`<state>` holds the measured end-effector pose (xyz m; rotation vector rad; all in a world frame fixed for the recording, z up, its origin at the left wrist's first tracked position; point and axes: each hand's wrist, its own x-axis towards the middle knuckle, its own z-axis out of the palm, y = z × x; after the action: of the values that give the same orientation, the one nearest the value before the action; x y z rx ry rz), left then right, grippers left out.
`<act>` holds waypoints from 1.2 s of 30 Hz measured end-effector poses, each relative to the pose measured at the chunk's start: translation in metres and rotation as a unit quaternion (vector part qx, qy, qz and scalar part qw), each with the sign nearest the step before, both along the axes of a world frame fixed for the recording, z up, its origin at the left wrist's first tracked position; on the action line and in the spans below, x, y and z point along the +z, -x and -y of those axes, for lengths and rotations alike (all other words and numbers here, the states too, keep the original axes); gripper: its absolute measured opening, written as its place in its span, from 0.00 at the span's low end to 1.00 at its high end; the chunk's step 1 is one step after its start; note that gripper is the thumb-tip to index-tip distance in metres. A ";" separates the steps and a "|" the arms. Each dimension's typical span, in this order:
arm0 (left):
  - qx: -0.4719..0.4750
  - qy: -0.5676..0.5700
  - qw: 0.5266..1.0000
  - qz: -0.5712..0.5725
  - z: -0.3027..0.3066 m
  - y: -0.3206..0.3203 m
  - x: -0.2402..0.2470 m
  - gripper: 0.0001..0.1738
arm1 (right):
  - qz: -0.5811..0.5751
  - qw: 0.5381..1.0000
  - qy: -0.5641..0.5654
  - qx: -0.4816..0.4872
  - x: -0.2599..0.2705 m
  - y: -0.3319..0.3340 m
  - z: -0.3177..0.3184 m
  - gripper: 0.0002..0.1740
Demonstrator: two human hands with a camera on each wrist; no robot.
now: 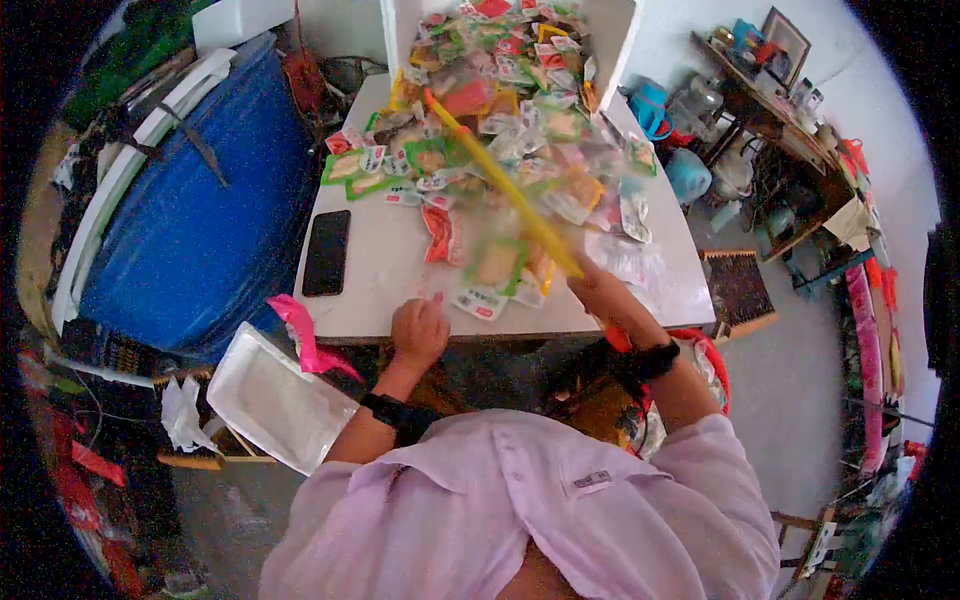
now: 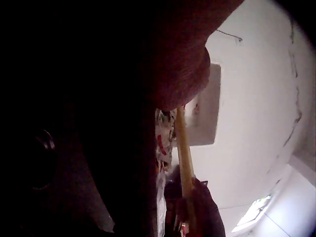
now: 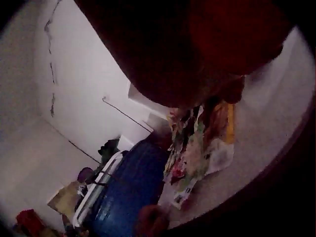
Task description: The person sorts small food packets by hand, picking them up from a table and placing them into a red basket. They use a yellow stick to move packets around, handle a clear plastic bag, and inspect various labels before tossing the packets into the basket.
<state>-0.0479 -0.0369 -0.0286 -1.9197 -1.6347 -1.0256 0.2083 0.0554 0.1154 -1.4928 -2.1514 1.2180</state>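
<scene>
Head view: the right hand (image 1: 600, 292) grips the near end of a yellow stick (image 1: 505, 187), its fingers closed round it near the right part of the near edge of the tabletop (image 1: 385, 300). The stick slants to the far left over a spread of colourful sealed packets (image 1: 497, 262), some blurred; whether it touches them cannot be told. The left hand (image 1: 420, 330) is at the near edge, left of the nearest packets, with its fingers bent; how tightly they curl, or whether they hold anything, cannot be told.

Packets lie across the middle of the tabletop and heap up inside a white box (image 1: 625, 55) at the far side, its mouth facing near. A black phone (image 1: 327, 253) lies at the left. Beyond the near left corner are a pink wrapper (image 1: 300, 335) and a white tray (image 1: 275, 400).
</scene>
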 end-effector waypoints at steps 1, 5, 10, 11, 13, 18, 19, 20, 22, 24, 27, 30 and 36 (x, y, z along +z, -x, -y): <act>0.002 0.013 1.000 0.009 0.002 -0.001 0.006 0.18 | 0.005 1.000 -0.001 0.002 -0.005 -0.009 0.002 0.24; 0.012 0.045 0.999 0.026 0.006 -0.003 0.018 0.16 | -0.036 0.995 0.084 -0.027 -0.015 -0.011 0.005 0.24; 0.017 0.099 0.993 0.059 0.004 -0.004 0.016 0.16 | -0.063 0.992 -0.072 0.080 -0.021 0.022 0.005 0.22; 0.018 0.093 0.994 0.059 0.005 -0.003 0.015 0.16 | -0.069 0.992 -0.044 0.093 -0.015 0.036 0.006 0.22; 0.024 0.093 0.994 0.051 0.005 -0.002 0.015 0.16 | -0.080 0.984 -0.059 0.147 -0.026 0.064 0.005 0.22; 0.035 0.111 0.993 0.037 0.004 -0.002 0.007 0.16 | -0.086 0.948 -0.228 0.204 -0.064 0.083 -0.011 0.20; 0.035 0.093 0.995 0.031 0.004 -0.002 0.005 0.17 | -0.057 0.956 -0.207 0.200 -0.064 0.077 -0.012 0.20; 0.034 0.075 0.996 0.025 0.004 -0.002 0.003 0.17 | -0.028 0.963 -0.185 0.196 -0.064 0.071 -0.014 0.20; 0.033 0.044 0.998 0.013 0.004 -0.002 0.000 0.18 | 0.023 0.981 -0.081 0.173 -0.038 0.053 -0.002 0.21; 0.031 0.017 0.999 0.002 0.003 -0.002 -0.003 0.19 | 0.059 0.986 -0.027 0.155 -0.015 0.030 0.017 0.22; 0.034 0.030 0.999 0.010 0.003 -0.002 -0.002 0.19 | 0.066 0.985 -0.045 0.156 -0.012 -0.005 0.037 0.22; 0.039 0.056 0.998 0.014 0.003 -0.003 0.004 0.18 | 0.076 0.987 -0.028 0.139 -0.011 -0.032 0.061 0.22; 0.028 0.074 0.996 0.035 0.003 -0.002 0.003 0.17 | -0.020 0.994 -0.019 0.103 -0.019 -0.060 0.099 0.22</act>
<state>-0.0461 -0.0399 -0.0251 -1.9390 -1.8387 -0.9847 0.2681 -0.0437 0.0964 -1.2444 -2.3342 1.2534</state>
